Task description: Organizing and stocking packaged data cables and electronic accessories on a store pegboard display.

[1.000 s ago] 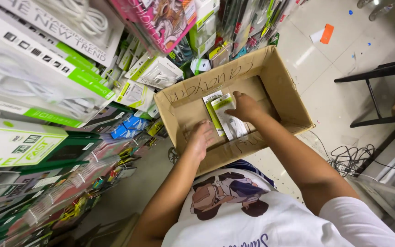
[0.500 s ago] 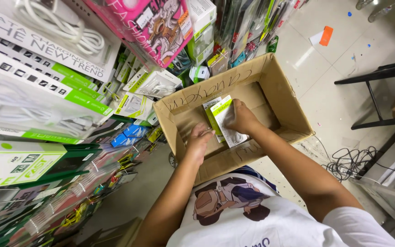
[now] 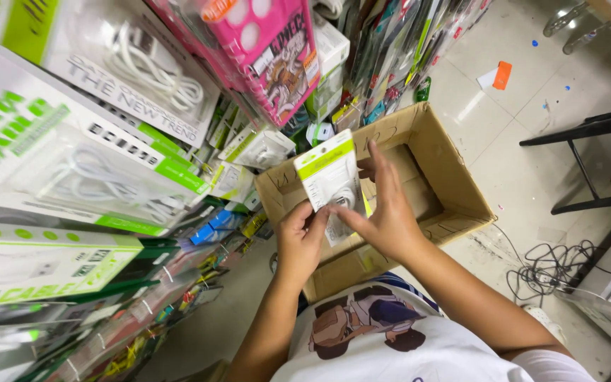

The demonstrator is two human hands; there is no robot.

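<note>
Two hands meet on one thing: a flat white cable packet [image 3: 330, 185] with a lime-green top band, lifted above the open cardboard box [image 3: 454, 185]. Our left hand [image 3: 300, 237] pinches the packet's lower left edge between thumb and curled fingers, and our right hand [image 3: 383, 216] clasps its right side, thumb across the front and fingers stretched up behind it. A second, yellow-edged packet seems to sit behind the first (we cannot tell for sure, as the front one hides it).

The packet's long axis runs nearly upright, leaning slightly left at the top; the green band points up and away from the hands, the clear lower end points down into our palms, and its printed face is turned towards us.

For room: left of the left hand, the hanging display packets of white cables [image 3: 100, 177] crowd in close, their nearest corners just beside the held packet's top left edge. Beyond the fingertips, more packets hang over the box's far wall. Below the hands the box stands open, its near wall just under the wrists and its right wall a little past the right hand. Right of the right hand the tiled floor [image 3: 510, 134] lies open as far as a black chair frame [image 3: 588, 141], with a tangle of black cables [image 3: 542, 265] well apart.
</note>
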